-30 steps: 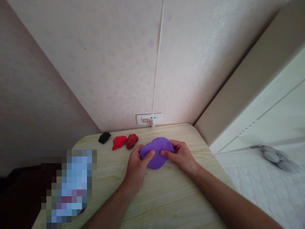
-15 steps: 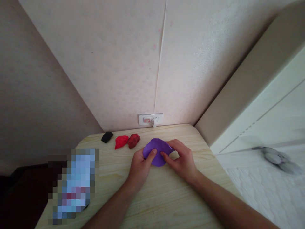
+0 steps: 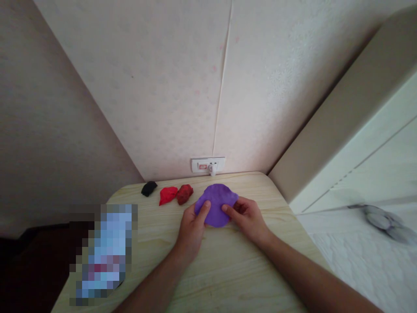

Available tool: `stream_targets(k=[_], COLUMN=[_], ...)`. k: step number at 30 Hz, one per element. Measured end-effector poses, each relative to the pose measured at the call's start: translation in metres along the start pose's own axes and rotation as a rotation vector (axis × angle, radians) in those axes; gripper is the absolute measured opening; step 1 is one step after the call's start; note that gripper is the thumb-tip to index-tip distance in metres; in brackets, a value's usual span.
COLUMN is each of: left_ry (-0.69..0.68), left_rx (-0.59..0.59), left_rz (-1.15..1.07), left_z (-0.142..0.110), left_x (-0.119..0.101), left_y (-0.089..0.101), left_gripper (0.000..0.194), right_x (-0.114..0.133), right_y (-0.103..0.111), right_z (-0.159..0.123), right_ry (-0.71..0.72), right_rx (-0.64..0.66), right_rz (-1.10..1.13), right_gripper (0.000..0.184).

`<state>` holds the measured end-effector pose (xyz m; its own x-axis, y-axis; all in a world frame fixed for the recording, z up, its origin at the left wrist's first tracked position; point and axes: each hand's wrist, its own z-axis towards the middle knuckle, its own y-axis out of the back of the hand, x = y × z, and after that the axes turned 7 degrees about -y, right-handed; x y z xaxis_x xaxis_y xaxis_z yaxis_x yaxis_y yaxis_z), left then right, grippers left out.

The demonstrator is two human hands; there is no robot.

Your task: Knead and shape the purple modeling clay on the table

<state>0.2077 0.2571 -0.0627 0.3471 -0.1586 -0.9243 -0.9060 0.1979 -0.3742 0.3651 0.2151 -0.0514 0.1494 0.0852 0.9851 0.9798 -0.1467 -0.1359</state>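
Black, bright red and dark red lumps (image 3: 149,188) (image 3: 168,195) (image 3: 184,194) lie on the pale wooden table (image 3: 208,269), left of centre in the frame, the two red ones side by side and the black one apart at their left. Just right of them, at the centre of the frame, the left hand (image 3: 193,224) pinches the left edge of a flat purple sheet (image 3: 216,206), thumb on top, while the right hand (image 3: 248,217) grips its right edge likewise.
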Motion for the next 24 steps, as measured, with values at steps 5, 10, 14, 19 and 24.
stream_targets(k=[5, 10, 14, 19, 24], left_ry=[-0.033, -0.03, -0.011, -0.005, -0.006], left_rx=[0.174, 0.233, 0.271, 0.259, 0.254], left_rz=[0.12, 0.135, 0.058, 0.04, 0.076], left_z=[-0.001, -0.003, -0.005, -0.006, -0.005], left_x=[-0.001, -0.003, -0.008, -0.009, -0.008], left_y=[0.001, 0.0, -0.003, -0.004, -0.005], left_gripper=[0.034, 0.031, 0.035, 0.035, 0.032], right_x=[0.003, 0.0, 0.001, 0.001, 0.003], right_y=[0.004, 0.008, 0.013, 0.019, 0.017], right_z=[0.004, 0.007, 0.009, 0.013, 0.013], right_ry=[-0.085, -0.13, -0.106, -0.086, -0.078], right_rx=[-0.038, -0.099, -0.163, -0.204, -0.202], right_rz=[0.091, 0.187, 0.154, 0.115, 0.105], right_gripper=[0.034, 0.041, 0.049, 0.053, 0.053])
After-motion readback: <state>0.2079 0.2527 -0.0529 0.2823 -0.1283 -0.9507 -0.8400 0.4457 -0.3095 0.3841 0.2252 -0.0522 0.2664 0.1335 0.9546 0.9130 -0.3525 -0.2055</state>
